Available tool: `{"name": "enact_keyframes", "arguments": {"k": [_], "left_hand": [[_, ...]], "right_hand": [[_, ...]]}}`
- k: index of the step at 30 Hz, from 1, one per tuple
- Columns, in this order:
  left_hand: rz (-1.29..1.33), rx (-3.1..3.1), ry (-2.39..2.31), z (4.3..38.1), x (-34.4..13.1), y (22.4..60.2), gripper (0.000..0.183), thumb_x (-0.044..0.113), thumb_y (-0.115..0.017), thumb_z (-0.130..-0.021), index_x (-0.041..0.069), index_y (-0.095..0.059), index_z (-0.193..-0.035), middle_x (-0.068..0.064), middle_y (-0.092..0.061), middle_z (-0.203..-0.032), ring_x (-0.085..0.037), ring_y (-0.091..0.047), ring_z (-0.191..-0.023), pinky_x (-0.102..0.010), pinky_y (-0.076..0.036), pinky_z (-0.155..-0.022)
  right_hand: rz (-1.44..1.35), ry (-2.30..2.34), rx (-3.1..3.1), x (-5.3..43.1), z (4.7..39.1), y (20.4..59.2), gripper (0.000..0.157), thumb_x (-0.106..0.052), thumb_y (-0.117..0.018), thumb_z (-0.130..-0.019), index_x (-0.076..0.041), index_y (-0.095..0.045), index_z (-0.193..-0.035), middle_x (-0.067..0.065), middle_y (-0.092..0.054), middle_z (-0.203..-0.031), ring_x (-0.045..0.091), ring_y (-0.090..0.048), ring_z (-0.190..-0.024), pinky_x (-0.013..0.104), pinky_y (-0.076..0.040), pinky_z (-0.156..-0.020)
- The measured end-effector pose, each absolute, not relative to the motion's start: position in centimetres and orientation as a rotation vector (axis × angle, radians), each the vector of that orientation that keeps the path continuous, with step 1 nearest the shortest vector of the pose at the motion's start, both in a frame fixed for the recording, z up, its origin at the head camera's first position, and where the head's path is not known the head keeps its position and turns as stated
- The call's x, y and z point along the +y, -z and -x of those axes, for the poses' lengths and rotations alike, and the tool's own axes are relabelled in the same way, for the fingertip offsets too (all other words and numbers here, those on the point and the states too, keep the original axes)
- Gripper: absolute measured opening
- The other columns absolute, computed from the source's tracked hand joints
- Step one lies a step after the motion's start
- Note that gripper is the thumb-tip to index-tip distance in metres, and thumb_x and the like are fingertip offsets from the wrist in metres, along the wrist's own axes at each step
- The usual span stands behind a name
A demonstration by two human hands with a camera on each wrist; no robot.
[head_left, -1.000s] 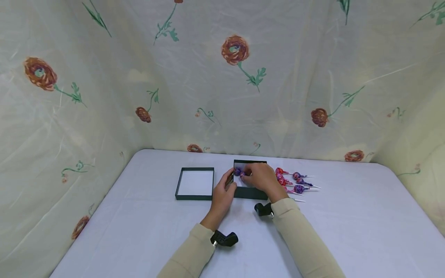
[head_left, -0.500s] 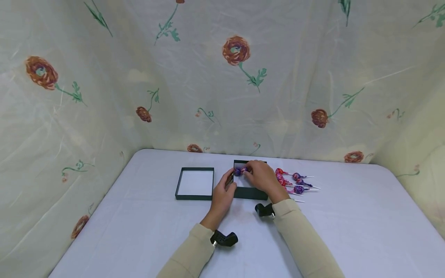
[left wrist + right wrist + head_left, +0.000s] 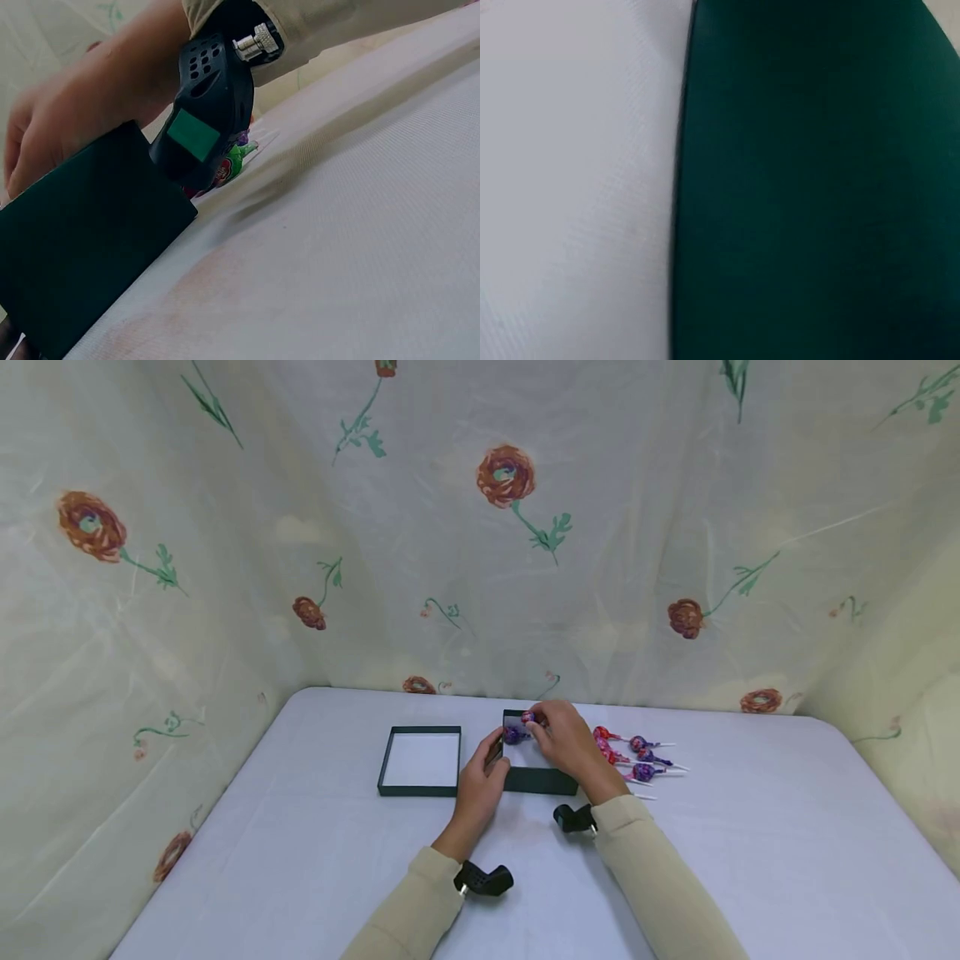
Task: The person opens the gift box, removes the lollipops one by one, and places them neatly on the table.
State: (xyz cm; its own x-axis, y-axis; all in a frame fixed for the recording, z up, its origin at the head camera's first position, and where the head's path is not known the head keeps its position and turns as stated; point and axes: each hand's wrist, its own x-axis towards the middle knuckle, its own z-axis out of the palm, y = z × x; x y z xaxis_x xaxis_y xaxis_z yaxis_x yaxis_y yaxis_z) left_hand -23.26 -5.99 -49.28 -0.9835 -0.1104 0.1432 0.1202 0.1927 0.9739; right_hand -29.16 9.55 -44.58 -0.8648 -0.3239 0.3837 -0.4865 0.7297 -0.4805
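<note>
A dark green box (image 3: 540, 781) with a pale inside stands open-topped near the middle of the table. My left hand (image 3: 478, 785) grips its left side, thumb toward the front. Over the box, my right hand (image 3: 566, 739) pinches a purple-wrapped lollipop (image 3: 528, 717) by its head end; the hand hides most of its stick. Another purple lollipop (image 3: 512, 735) lies inside, against the left wall. In the left wrist view the right hand (image 3: 82, 105) reaches over the green box wall (image 3: 90, 240). The right wrist view is filled mostly by the box's outer side (image 3: 810, 180).
Left of the box lies a shallow dark green tray or lid (image 3: 417, 792) with a white inside. Several red, pink and purple lollipops (image 3: 645, 772) are spread to the right, sticks pointing right. A flowered curtain (image 3: 600, 635) hangs behind the white table (image 3: 750, 843).
My right hand has lifted the purple lollipop slightly up and back, away from the other one, which stays at the box's left wall. My left hand keeps its hold on the box.
</note>
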Motion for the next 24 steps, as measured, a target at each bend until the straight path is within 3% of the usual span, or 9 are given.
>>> {"name": "enact_keyframes", "arguments": {"k": [24], "left_hand": [[-0.013, -2.289, 1.915, 23.3, -5.9, 49.4, 0.048, 0.013, -0.052, -0.094, 0.026, -0.05, -0.14, 0.002, -0.048, -0.144, -0.014, -0.045, -0.131, -0.032, -0.04, -0.106]], "right_hand": [[-0.647, -0.833, -2.522, 12.3, 26.7, 41.2, 0.024, -0.016, -0.065, -0.093, -0.003, -0.064, -0.113, 0.011, -0.063, -0.1, 0.025, -0.057, -0.092, 0.042, -0.053, -0.081]]}}
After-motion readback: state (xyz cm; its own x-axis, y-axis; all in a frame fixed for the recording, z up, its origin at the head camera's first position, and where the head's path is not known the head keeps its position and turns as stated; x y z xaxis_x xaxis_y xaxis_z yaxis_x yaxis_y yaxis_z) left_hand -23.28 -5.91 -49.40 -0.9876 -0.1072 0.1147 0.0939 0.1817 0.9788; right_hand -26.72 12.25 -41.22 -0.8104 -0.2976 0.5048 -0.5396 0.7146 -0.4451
